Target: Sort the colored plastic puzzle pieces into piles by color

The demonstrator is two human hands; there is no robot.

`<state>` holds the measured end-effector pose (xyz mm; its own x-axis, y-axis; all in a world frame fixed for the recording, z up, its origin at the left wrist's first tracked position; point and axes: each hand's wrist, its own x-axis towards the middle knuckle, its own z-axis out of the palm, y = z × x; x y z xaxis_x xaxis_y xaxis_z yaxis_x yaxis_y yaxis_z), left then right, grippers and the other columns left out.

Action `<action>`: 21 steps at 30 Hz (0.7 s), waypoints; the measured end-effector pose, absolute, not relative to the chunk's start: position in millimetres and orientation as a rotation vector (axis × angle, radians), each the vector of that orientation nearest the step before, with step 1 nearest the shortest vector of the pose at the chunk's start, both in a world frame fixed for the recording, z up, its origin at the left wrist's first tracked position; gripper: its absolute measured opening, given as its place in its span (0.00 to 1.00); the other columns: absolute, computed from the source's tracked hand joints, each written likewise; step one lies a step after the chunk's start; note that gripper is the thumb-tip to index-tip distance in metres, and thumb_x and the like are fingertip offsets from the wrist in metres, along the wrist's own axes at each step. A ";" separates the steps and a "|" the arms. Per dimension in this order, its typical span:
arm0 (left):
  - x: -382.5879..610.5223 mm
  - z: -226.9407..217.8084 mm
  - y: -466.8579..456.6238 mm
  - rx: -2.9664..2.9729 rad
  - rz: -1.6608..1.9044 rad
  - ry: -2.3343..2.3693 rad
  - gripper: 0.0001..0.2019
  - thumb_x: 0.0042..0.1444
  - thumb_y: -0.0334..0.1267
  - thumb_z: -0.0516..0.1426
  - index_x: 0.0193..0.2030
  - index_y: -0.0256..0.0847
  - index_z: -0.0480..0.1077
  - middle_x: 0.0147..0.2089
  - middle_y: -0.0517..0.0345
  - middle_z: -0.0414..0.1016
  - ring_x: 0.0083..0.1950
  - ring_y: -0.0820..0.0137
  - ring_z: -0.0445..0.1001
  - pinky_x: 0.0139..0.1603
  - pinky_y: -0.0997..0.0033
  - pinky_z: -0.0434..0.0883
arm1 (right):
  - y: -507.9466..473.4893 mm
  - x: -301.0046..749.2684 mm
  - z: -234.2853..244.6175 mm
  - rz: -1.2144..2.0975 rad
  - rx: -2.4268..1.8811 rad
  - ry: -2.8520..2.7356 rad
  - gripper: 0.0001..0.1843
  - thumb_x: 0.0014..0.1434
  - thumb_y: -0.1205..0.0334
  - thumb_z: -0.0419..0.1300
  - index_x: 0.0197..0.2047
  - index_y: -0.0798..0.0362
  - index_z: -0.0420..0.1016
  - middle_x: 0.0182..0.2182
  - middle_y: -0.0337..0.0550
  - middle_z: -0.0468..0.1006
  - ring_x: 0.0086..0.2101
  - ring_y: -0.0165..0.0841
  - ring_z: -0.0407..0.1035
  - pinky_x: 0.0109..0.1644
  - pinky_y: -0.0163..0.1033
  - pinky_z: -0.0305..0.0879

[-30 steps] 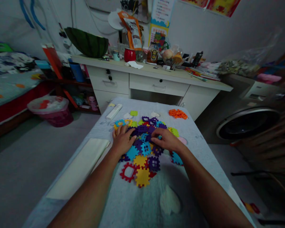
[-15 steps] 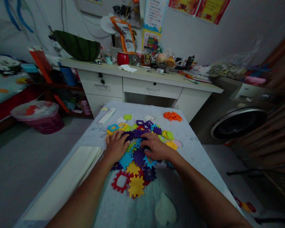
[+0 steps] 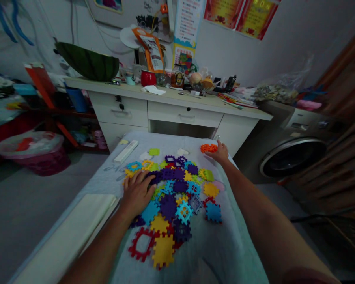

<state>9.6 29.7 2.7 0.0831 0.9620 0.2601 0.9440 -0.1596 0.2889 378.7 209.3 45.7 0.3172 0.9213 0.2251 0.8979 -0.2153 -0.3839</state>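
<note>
A heap of flat plastic puzzle tiles (image 3: 177, 189) in purple, blue, yellow, green and red lies spread on the light cloth-covered table (image 3: 233, 244). My left hand (image 3: 137, 191) rests flat on the heap's left side, fingers spread over purple and blue tiles. My right hand (image 3: 220, 152) reaches to the table's far right corner, its fingers curled at a small stack of orange tiles (image 3: 208, 148). A red frame tile (image 3: 142, 244) and a yellow tile (image 3: 163, 252) lie nearest me.
A white remote (image 3: 126, 151) lies at the table's far left. A folded pale cloth (image 3: 71, 232) runs along its left edge. Behind stand a cluttered white desk (image 3: 165, 106) with half a watermelon (image 3: 87, 63), a washing machine (image 3: 292, 154) at right, a pink bin (image 3: 32, 152) at left.
My right hand left the heap and reached forward and right to the orange tiles. The left hand stayed on the heap. The camera view shifted slightly right and up.
</note>
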 end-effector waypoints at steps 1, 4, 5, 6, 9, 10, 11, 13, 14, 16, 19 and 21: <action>10.1 3.1 29.5 2.273 0.608 2.007 0.20 0.64 0.45 0.47 0.58 0.47 0.71 0.66 0.50 0.66 0.69 0.54 0.56 0.67 0.40 0.50 | 215.6 379.1 45.0 0.080 -2.196 -1.618 0.57 0.44 0.39 0.69 0.71 0.45 0.48 0.69 0.57 0.49 0.66 0.57 0.47 0.65 0.59 0.49; 11.1 4.0 29.0 2.262 0.609 2.015 0.20 0.64 0.44 0.47 0.58 0.47 0.71 0.66 0.50 0.66 0.69 0.54 0.56 0.67 0.40 0.50 | 231.3 377.5 44.6 0.119 -2.274 -1.696 0.56 0.43 0.36 0.69 0.71 0.38 0.49 0.71 0.53 0.43 0.67 0.62 0.42 0.64 0.66 0.47; 11.3 4.1 29.0 2.260 0.613 2.018 0.20 0.64 0.44 0.47 0.58 0.47 0.71 0.66 0.51 0.66 0.69 0.54 0.56 0.67 0.40 0.50 | 235.7 376.7 44.7 0.132 -2.283 -1.727 0.56 0.43 0.35 0.68 0.70 0.37 0.49 0.71 0.52 0.42 0.67 0.64 0.41 0.63 0.67 0.47; 11.3 4.2 28.9 2.259 0.618 2.021 0.20 0.64 0.44 0.47 0.58 0.47 0.71 0.66 0.51 0.66 0.69 0.54 0.57 0.67 0.40 0.50 | 239.6 375.8 44.8 0.144 -2.290 -1.755 0.56 0.43 0.35 0.68 0.70 0.36 0.50 0.72 0.51 0.40 0.67 0.64 0.40 0.63 0.68 0.46; 10.9 4.5 28.7 2.266 0.624 2.013 0.20 0.64 0.44 0.47 0.57 0.47 0.72 0.65 0.51 0.66 0.69 0.53 0.57 0.67 0.39 0.50 | 247.5 373.9 44.2 0.171 -2.321 -1.834 0.53 0.44 0.33 0.67 0.70 0.37 0.53 0.72 0.52 0.41 0.66 0.67 0.41 0.62 0.70 0.47; 10.6 4.6 28.6 2.266 0.625 2.010 0.20 0.64 0.45 0.47 0.57 0.47 0.72 0.65 0.51 0.66 0.69 0.53 0.57 0.67 0.39 0.51 | 248.6 373.5 43.8 0.179 -2.332 -1.862 0.52 0.45 0.33 0.66 0.69 0.38 0.55 0.71 0.54 0.44 0.65 0.67 0.44 0.61 0.71 0.48; 10.3 4.7 28.5 2.266 0.627 2.009 0.19 0.64 0.45 0.48 0.57 0.48 0.72 0.65 0.51 0.66 0.69 0.54 0.57 0.67 0.40 0.51 | 248.9 373.3 43.3 0.185 -2.339 -1.889 0.49 0.46 0.33 0.65 0.68 0.40 0.57 0.70 0.54 0.48 0.64 0.66 0.48 0.60 0.70 0.50; 9.7 5.0 28.3 2.268 0.629 2.011 0.19 0.64 0.45 0.48 0.57 0.48 0.72 0.65 0.52 0.66 0.69 0.54 0.57 0.67 0.42 0.51 | 247.3 373.6 42.8 0.175 -2.341 -1.921 0.43 0.50 0.35 0.63 0.65 0.42 0.62 0.66 0.55 0.56 0.60 0.63 0.56 0.58 0.69 0.54; 9.5 5.2 28.2 2.272 0.629 2.013 0.19 0.64 0.45 0.48 0.57 0.48 0.72 0.65 0.52 0.66 0.69 0.55 0.57 0.67 0.43 0.51 | 245.4 374.1 42.8 0.161 -2.339 -1.924 0.40 0.52 0.36 0.62 0.64 0.43 0.64 0.64 0.54 0.59 0.58 0.61 0.59 0.57 0.67 0.57; 9.3 5.5 28.2 2.282 0.624 2.013 0.19 0.64 0.45 0.48 0.57 0.48 0.72 0.65 0.52 0.66 0.69 0.55 0.57 0.67 0.44 0.51 | 239.5 376.0 43.2 0.108 -2.321 -1.934 0.33 0.56 0.42 0.60 0.63 0.43 0.66 0.62 0.54 0.62 0.56 0.58 0.62 0.56 0.63 0.61; 9.8 5.9 28.3 2.286 0.613 2.012 0.20 0.64 0.45 0.48 0.57 0.47 0.72 0.65 0.51 0.67 0.69 0.55 0.57 0.67 0.43 0.51 | 225.2 380.1 43.4 -0.012 -2.251 -2.009 0.28 0.57 0.53 0.60 0.61 0.45 0.68 0.61 0.53 0.64 0.53 0.53 0.66 0.54 0.56 0.65; 10.3 6.0 28.5 2.279 0.616 2.014 0.20 0.64 0.45 0.47 0.57 0.47 0.72 0.65 0.51 0.67 0.69 0.54 0.57 0.66 0.41 0.51 | 212.7 382.4 42.7 -0.094 -2.178 -2.082 0.27 0.56 0.59 0.61 0.60 0.47 0.69 0.60 0.54 0.64 0.52 0.50 0.67 0.53 0.52 0.66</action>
<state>10.3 28.5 6.0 0.0789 0.9606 0.2665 0.9454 -0.1569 0.2857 382.4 212.7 42.7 0.0478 0.9901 0.1320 0.9980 -0.0418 -0.0483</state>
